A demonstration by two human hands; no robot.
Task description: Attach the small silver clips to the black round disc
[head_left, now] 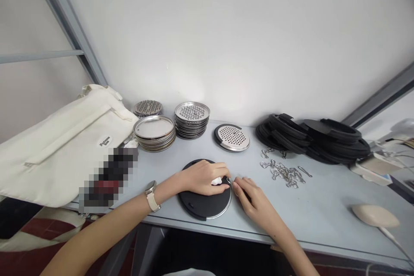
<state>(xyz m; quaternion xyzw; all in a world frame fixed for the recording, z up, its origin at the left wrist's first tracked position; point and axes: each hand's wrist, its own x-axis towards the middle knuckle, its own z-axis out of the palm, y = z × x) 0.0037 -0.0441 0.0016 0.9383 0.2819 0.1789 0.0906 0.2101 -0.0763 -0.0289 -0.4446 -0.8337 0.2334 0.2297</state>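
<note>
A round black disc with a metal rim along its right side lies flat near the table's front edge. Over its upper part is my left hand, fingers curled around a small crumpled white wad, perhaps tissue or cloth. Its fingertips reach the disc's right edge. There, a small wire clip shows between my two hands. My right hand is closed in a pinch at that same edge, on the clip's end as far as I can see. The fingers partly hide the clip.
Behind stand stacks of metal grater discs and plain metal discs. One grater in a black holder lies alone. Rightward are black rings, loose wire clips and a beige corded device. A white bag is left.
</note>
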